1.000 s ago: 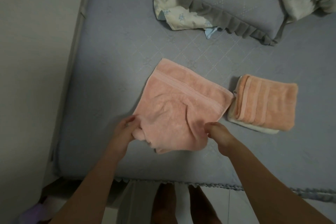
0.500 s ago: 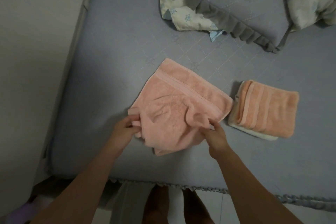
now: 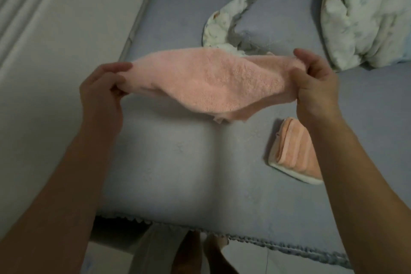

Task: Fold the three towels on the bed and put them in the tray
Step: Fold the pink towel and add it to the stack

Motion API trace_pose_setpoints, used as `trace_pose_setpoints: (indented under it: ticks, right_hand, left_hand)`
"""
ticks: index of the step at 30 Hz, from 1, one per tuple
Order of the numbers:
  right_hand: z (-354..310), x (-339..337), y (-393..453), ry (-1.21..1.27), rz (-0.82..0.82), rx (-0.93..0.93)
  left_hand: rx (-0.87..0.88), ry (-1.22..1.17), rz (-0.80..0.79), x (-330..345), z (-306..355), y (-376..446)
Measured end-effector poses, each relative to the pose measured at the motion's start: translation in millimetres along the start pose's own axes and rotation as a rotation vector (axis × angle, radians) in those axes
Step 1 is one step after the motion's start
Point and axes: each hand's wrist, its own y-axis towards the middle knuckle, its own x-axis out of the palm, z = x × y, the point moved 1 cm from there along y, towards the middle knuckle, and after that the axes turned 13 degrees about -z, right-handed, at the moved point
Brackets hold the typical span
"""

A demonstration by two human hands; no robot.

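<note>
A pink towel (image 3: 213, 80) hangs in the air above the grey bed (image 3: 178, 173), stretched between both hands and sagging in the middle. My left hand (image 3: 104, 87) pinches its left corner. My right hand (image 3: 315, 82) grips its right corner. To the right on the bed lies a folded orange-pink towel (image 3: 293, 149) stacked on a folded white towel (image 3: 295, 174), partly hidden behind my right forearm. No tray is in view.
A grey frilled pillow (image 3: 271, 26) and a patterned cloth (image 3: 220, 31) lie at the back of the bed. A rolled white quilt (image 3: 367, 13) sits at the back right. A wall (image 3: 55, 29) runs along the left. The bed's trimmed front edge (image 3: 244, 239) is near my feet.
The pink towel lay on the bed with both hands at its near corners; both hands have now lifted it off the bed and pulled it taut. The view has tilted up.
</note>
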Motion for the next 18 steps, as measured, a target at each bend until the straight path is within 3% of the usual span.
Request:
trace_pose_setpoints:
  ticks: [3, 5, 8, 11, 14, 18]
  right_hand:
    - [35, -18, -28, -0.064, -0.008, 0.055]
    - [74, -27, -50, -0.101, -0.046, 0.17]
    - [149, -34, -83, -0.373, -0.196, 0.432]
    - [219, -39, -118, -0.624, -0.464, 0.775]
    - [256, -41, -140, -0.702, -0.58, 0.948]
    - [270, -32, -128, -0.757, -0.424, 0.844]
  left_hand:
    - [0.048, 0.166, 0.046, -11, -34, -40]
    - [-0.068, 0.338, 0.039, -19, -81, -67]
    - [-0.572, 0.705, -0.088, -34, -174, -109]
    - [-0.924, 0.907, -0.39, -44, -248, -146]
    - [-0.944, 0.927, -0.427, -48, -276, -152]
    - [-0.746, 0.887, -0.251, -39, -274, -107]
